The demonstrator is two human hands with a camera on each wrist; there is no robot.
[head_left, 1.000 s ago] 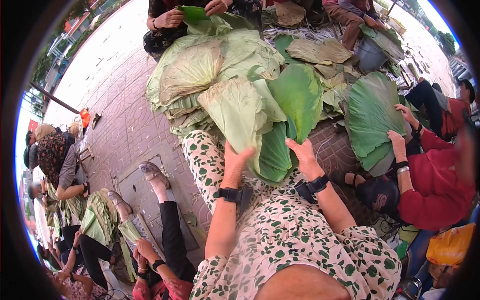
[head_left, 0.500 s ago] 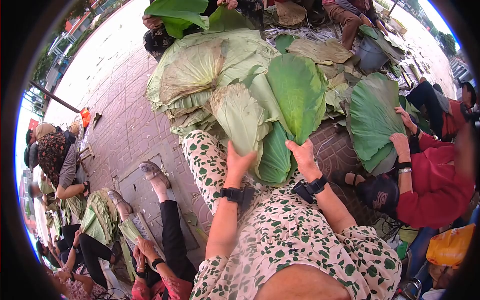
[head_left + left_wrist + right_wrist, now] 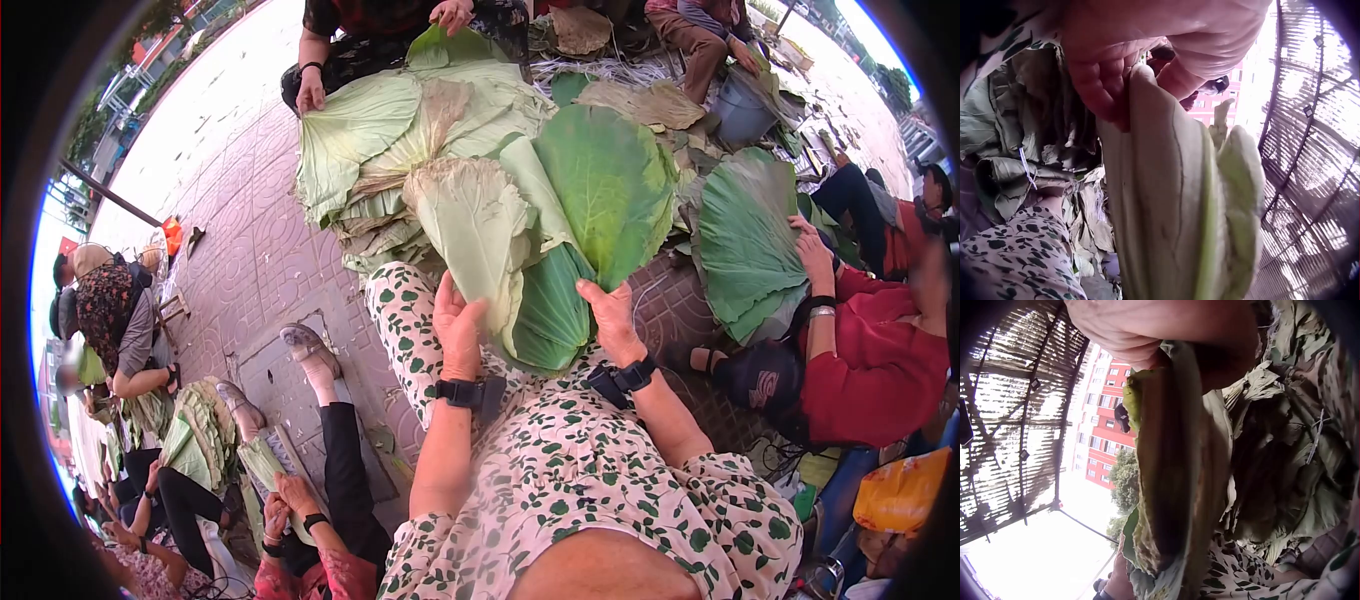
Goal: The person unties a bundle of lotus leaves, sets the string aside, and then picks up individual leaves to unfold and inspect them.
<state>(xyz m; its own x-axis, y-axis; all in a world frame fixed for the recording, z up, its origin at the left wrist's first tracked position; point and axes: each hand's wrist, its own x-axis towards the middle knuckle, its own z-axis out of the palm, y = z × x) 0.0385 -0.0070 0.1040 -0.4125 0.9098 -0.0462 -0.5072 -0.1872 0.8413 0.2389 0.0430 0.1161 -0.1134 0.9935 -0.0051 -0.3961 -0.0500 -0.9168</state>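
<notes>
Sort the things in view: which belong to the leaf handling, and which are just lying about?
In the job:
left hand
right hand
pale leaf
green leaf
leaf pile, probably

Lying about, it seems:
grey bucket
orange bag

My right hand point(image 3: 1169, 331) grips folded leaves point(image 3: 1169, 469) that extend away from it, between a slatted canopy point(image 3: 1007, 425) on one side and heaped leaves point(image 3: 1288, 469) on the other, with a red building point(image 3: 1112, 434) beyond.
</notes>
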